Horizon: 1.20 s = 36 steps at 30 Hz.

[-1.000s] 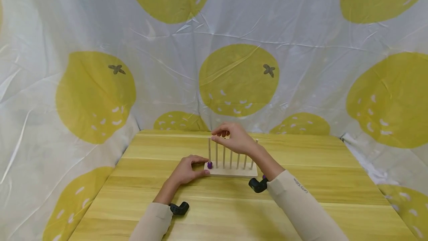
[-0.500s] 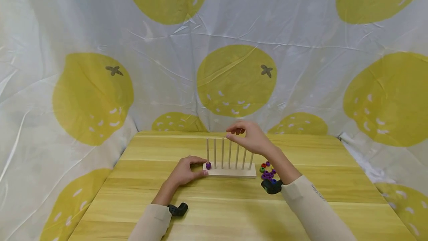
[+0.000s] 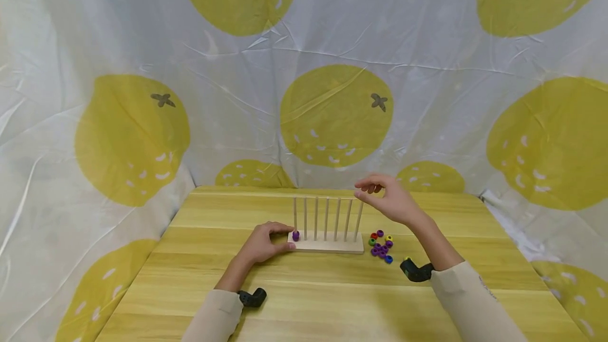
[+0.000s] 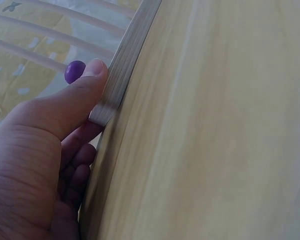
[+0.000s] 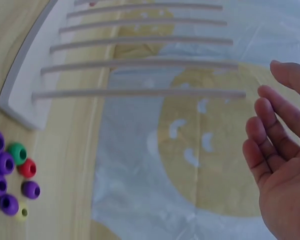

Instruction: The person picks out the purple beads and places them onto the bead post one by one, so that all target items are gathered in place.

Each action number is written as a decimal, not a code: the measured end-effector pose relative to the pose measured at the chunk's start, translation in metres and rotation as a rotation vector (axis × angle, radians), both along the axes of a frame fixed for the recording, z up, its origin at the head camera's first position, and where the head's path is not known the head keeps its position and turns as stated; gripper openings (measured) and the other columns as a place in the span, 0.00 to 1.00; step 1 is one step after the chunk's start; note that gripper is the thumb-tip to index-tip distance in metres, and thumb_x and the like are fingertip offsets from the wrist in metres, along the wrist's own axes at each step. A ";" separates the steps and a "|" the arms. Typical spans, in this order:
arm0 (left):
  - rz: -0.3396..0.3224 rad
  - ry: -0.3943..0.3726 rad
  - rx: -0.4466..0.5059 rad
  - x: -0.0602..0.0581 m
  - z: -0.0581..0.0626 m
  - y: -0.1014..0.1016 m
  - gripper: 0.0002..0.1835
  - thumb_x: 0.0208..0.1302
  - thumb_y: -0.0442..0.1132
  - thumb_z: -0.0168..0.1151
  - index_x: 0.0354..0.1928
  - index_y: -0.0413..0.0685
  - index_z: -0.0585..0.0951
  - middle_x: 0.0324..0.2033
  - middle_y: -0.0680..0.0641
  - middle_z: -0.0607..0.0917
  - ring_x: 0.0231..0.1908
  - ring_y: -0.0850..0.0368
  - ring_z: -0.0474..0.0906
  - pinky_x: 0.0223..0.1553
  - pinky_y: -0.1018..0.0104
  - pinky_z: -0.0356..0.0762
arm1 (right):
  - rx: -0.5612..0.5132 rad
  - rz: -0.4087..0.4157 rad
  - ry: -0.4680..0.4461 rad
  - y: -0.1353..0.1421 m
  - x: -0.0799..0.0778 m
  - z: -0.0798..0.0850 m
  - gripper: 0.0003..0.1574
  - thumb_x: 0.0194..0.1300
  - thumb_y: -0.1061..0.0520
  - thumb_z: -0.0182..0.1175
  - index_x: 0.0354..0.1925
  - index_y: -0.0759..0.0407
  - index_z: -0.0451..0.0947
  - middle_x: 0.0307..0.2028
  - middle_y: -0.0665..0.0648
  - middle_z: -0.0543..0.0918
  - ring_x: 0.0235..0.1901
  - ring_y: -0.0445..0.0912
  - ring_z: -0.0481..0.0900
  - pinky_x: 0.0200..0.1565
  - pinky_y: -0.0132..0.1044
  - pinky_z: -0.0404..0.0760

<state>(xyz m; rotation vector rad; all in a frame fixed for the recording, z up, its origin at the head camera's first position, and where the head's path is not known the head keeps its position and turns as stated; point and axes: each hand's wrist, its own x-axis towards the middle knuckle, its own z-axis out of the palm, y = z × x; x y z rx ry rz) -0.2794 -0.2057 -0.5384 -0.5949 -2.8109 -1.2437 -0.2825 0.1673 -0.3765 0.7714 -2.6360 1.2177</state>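
Observation:
A wooden peg stand [image 3: 328, 247] with a row of several upright pegs sits on the table. One purple bead [image 3: 296, 236] is at the foot of its leftmost peg; the other pegs carry no beads. My left hand [image 3: 264, 243] grips the left end of the base, thumb [image 4: 92, 75] along its front edge near the purple bead and fingers behind. Beside the top of the rightmost peg [image 5: 140, 93] is my right hand [image 3: 391, 202], raised, with its fingers loosely bent and nothing between thumb and fingertips.
Loose beads lie on the table right of the stand: several purple beads [image 3: 382, 254], a red bead [image 3: 373, 235], a green bead [image 3: 372, 242], a yellow bead [image 3: 389, 238] and a blue bead [image 3: 389, 259]. A lemon-print cloth [image 3: 237, 110] hangs behind the wooden table [image 3: 309, 294].
My right hand has moved rightward along the peg tops, from the leftmost peg to beyond the rightmost, uncovering the loose beads. My left hand stays on the base.

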 end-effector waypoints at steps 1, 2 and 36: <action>-0.001 0.000 -0.003 0.000 0.000 0.000 0.27 0.56 0.60 0.77 0.57 0.64 0.86 0.57 0.55 0.86 0.63 0.52 0.79 0.68 0.48 0.75 | -0.001 -0.007 0.003 0.004 0.000 -0.001 0.15 0.71 0.44 0.66 0.51 0.48 0.87 0.47 0.50 0.86 0.42 0.46 0.78 0.49 0.46 0.78; -0.002 0.000 -0.004 0.000 0.000 0.000 0.27 0.56 0.60 0.77 0.58 0.64 0.86 0.57 0.55 0.86 0.63 0.51 0.79 0.68 0.48 0.75 | -0.004 -0.014 0.004 0.008 0.000 -0.002 0.15 0.71 0.45 0.67 0.51 0.48 0.87 0.47 0.49 0.86 0.42 0.46 0.78 0.48 0.48 0.79; -0.003 0.014 -0.023 -0.002 -0.002 0.001 0.28 0.56 0.60 0.77 0.58 0.64 0.86 0.57 0.56 0.86 0.64 0.52 0.79 0.69 0.49 0.74 | 0.115 -0.155 -0.105 0.091 0.012 -0.101 0.23 0.67 0.44 0.70 0.51 0.58 0.86 0.36 0.48 0.83 0.36 0.44 0.77 0.37 0.33 0.78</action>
